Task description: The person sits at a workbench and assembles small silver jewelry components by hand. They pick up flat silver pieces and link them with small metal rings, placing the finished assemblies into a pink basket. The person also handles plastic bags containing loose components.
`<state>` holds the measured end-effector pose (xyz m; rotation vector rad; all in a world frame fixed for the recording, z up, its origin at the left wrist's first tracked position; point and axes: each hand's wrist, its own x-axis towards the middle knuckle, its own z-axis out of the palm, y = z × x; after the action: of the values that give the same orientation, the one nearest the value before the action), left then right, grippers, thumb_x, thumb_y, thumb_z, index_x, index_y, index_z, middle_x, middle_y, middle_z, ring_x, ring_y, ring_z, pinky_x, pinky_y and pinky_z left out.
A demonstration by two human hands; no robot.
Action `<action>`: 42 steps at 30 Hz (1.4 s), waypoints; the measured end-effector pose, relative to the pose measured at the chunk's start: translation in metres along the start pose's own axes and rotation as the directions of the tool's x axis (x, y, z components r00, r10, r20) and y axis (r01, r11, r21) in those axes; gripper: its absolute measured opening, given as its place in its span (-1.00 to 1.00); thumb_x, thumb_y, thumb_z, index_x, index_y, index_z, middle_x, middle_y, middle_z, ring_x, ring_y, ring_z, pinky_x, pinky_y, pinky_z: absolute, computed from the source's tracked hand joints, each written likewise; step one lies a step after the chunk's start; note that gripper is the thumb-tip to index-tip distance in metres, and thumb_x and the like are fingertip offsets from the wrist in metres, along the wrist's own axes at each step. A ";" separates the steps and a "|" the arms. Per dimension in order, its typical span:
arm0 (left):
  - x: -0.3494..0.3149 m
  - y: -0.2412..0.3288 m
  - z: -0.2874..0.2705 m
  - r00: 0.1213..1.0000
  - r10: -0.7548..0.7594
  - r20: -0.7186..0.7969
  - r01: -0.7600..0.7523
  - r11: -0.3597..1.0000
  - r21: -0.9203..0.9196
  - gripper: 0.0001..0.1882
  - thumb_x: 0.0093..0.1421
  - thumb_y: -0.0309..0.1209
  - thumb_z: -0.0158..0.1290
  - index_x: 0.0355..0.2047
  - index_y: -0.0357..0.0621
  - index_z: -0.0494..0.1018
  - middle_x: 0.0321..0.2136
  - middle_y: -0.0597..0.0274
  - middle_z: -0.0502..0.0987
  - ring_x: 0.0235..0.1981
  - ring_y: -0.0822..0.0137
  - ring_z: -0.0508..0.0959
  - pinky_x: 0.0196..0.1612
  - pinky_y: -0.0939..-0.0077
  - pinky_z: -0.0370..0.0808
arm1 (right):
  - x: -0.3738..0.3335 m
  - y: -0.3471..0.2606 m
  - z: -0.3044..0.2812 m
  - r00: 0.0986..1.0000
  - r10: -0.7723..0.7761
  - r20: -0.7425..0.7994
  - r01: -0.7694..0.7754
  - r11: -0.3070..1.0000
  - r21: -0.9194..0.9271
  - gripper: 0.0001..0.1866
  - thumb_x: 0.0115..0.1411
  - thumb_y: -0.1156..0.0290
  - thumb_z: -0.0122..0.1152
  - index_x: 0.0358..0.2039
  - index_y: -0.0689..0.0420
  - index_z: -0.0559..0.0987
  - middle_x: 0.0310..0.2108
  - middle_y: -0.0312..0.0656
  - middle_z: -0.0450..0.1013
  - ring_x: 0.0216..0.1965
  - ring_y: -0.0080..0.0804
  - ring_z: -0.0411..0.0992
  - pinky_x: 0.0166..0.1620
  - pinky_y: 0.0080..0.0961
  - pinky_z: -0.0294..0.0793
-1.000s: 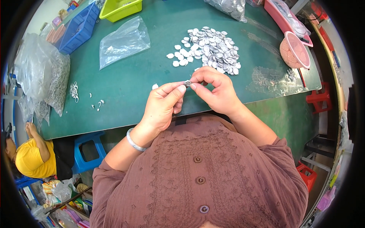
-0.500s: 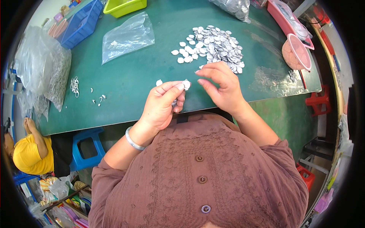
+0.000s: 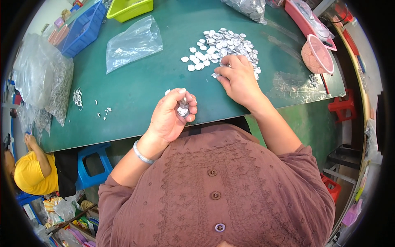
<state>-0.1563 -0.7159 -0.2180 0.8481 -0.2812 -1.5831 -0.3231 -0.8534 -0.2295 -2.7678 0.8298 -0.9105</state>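
My left hand [image 3: 166,117] is curled, palm up, near the front edge of the table, holding several small silver disc-shaped charms [image 3: 183,109] with little loops. Another charm [image 3: 167,92] shows on the table just beyond that hand. My right hand [image 3: 238,80] is at the near edge of a pile of the same silver charms [image 3: 234,43]. Its thumb and index finger close around a single charm [image 3: 215,75]; the other fingers bend over the pile and hide part of it.
A flat clear plastic bag [image 3: 133,44] lies left of the pile. Beyond stand a lime basket [image 3: 131,10] and a blue crate [image 3: 84,31]. Filled bags [image 3: 43,74] sit at left, beside white rings [image 3: 77,99]. A pink basket [image 3: 317,53] stands right. A person in yellow [image 3: 36,173] sits at left.
My right hand has moved away from the left hand to the pile. The charm pinched in my left fingertips now rests lower in that hand, whose fingers have loosened slightly.
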 end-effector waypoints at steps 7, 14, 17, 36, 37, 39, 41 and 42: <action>0.002 0.001 0.007 0.998 -0.027 -0.054 0.033 0.994 0.109 -0.83 0.14 -0.39 -0.05 -0.31 -0.22 0.36 -0.52 0.25 0.39 -0.53 0.43 0.38 -0.55 0.65 0.31 | 0.003 -0.004 -0.005 0.995 0.093 0.036 -0.098 0.979 0.177 -0.94 -0.12 0.48 0.21 -0.55 0.13 0.53 -0.33 -0.29 0.38 -0.19 -0.28 0.26 -0.13 -0.37 0.22; 0.007 -0.002 0.017 0.997 0.003 -0.076 0.011 0.981 0.193 -0.87 0.14 -0.43 -0.01 -0.31 -0.17 0.39 -0.56 0.37 0.38 -0.58 0.57 0.33 -0.59 0.75 0.24 | 0.000 -0.026 -0.007 0.927 0.288 0.241 -0.365 0.534 0.763 -0.92 -0.05 0.45 0.21 -0.54 0.17 0.52 -0.50 -0.34 0.42 -0.49 -0.64 0.30 -0.44 -0.66 0.27; 0.008 -0.004 0.016 0.998 0.036 -0.057 -0.023 0.977 0.213 -0.91 0.13 -0.44 0.00 -0.35 -0.15 0.40 -0.58 0.39 0.38 -0.60 0.59 0.32 -0.61 0.76 0.23 | -0.004 -0.037 -0.006 0.847 0.342 0.406 -0.498 0.247 0.831 -0.90 -0.01 0.45 0.19 -0.51 0.21 0.52 -0.54 -0.41 0.39 -0.49 -0.73 0.27 -0.39 -0.75 0.26; 0.010 -0.005 0.010 0.996 0.070 -0.058 -0.058 0.982 0.181 -0.88 0.17 -0.44 -0.06 -0.32 -0.22 0.40 -0.53 0.30 0.42 -0.58 0.53 0.36 -0.57 0.72 0.31 | -0.004 -0.034 0.005 0.999 0.015 -0.045 0.018 0.765 0.644 -0.89 -0.07 0.64 0.11 -0.47 0.18 0.48 -0.41 -0.21 0.38 -0.37 -0.33 0.36 -0.34 -0.54 0.34; 0.012 -0.004 0.010 0.995 0.063 -0.082 -0.047 0.982 0.182 -0.88 0.17 -0.45 -0.06 -0.32 -0.22 0.40 -0.53 0.29 0.42 -0.57 0.52 0.37 -0.55 0.71 0.32 | -0.004 -0.029 0.008 0.998 0.062 -0.023 -0.032 0.757 0.652 -0.89 -0.06 0.64 0.10 -0.46 0.19 0.48 -0.41 -0.22 0.38 -0.38 -0.34 0.36 -0.34 -0.54 0.35; 0.013 -0.003 0.007 0.990 0.046 -0.130 -0.022 0.983 0.181 -0.88 0.17 -0.46 -0.06 -0.32 -0.24 0.40 -0.51 0.27 0.43 -0.55 0.51 0.38 -0.53 0.71 0.33 | -0.006 -0.025 0.005 0.980 0.189 0.067 -0.183 0.709 0.681 -0.90 -0.03 0.65 0.08 -0.45 0.21 0.48 -0.40 -0.21 0.38 -0.39 -0.39 0.37 -0.34 -0.56 0.36; 0.014 -0.003 0.005 0.992 0.052 -0.111 -0.028 0.979 0.203 -0.88 0.17 -0.46 -0.06 -0.32 -0.24 0.40 -0.51 0.27 0.43 -0.53 0.51 0.38 -0.52 0.70 0.33 | -0.007 -0.017 0.002 0.982 0.188 0.005 -0.143 0.731 0.668 -0.87 0.01 0.67 0.02 -0.41 0.21 0.49 -0.40 -0.22 0.39 -0.42 -0.46 0.35 -0.35 -0.62 0.33; 0.014 -0.003 0.005 0.994 0.052 -0.101 -0.029 0.976 0.214 -0.88 0.17 -0.46 -0.06 -0.32 -0.24 0.40 -0.51 0.27 0.43 -0.53 0.51 0.39 -0.52 0.70 0.34 | -0.009 -0.012 0.000 0.979 0.205 0.013 -0.161 0.724 0.671 -0.86 0.02 0.67 0.00 -0.40 0.22 0.49 -0.40 -0.22 0.38 -0.42 -0.47 0.34 -0.36 -0.63 0.32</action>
<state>-0.1617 -0.7300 -0.2218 1.0810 -0.3938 -1.4821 -0.3238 -0.8382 -0.2307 -1.9985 0.6020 -1.0096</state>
